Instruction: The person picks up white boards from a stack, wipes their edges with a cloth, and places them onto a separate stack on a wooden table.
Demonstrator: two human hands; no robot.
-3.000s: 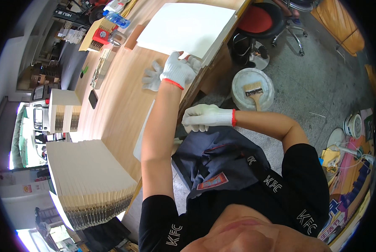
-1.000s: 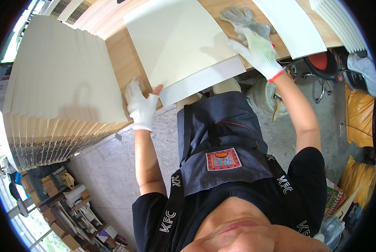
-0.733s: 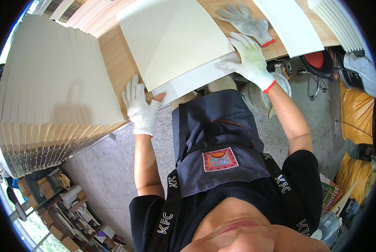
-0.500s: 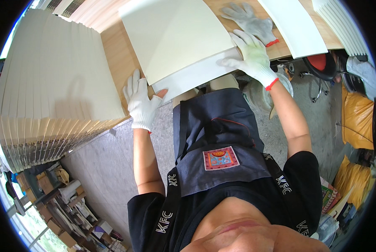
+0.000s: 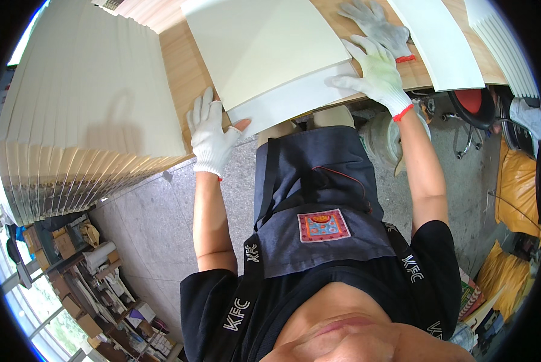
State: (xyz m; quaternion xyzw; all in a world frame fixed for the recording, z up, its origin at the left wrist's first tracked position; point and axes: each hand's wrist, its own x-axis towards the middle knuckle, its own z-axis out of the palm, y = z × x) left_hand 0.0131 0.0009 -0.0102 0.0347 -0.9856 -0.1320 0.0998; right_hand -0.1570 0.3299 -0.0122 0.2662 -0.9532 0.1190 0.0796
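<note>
At the left end of the pale wood-grain desk (image 5: 183, 57) stands a tall row of cream, flat-faced boards (image 5: 89, 84) with dark-banded lower edges, reaching to the near edge.

Just right of it, the left hand (image 5: 210, 134), in a white knit glove, is spread wide and grips nothing. Its fingers point away from the body beside the left side of the cream rectangular board (image 5: 264, 48); whether they touch that side I cannot tell. Its thumb, with a bare tip, lies on the left end of the smooth white strip (image 5: 288, 95).

The cream rectangular board lies flat at the middle of the desk, with the white strip showing from under its near side and extending past the desk's near edge.

The right hand (image 5: 376, 75), in a white knit glove with a red cuff, is also wide, its thumb over the strip's right end and its fingers by the board's near right corner.

Beyond it lies a limp grey knit glove (image 5: 379, 30), then a long white panel (image 5: 442, 45) crossing the near edge, then upright white panels (image 5: 503, 51) at the right.

For good handling, I judge, light and equal pressure from both thumbs, with fingers flat along the sides, would best hold the layers parallel without denting their corners.
</note>
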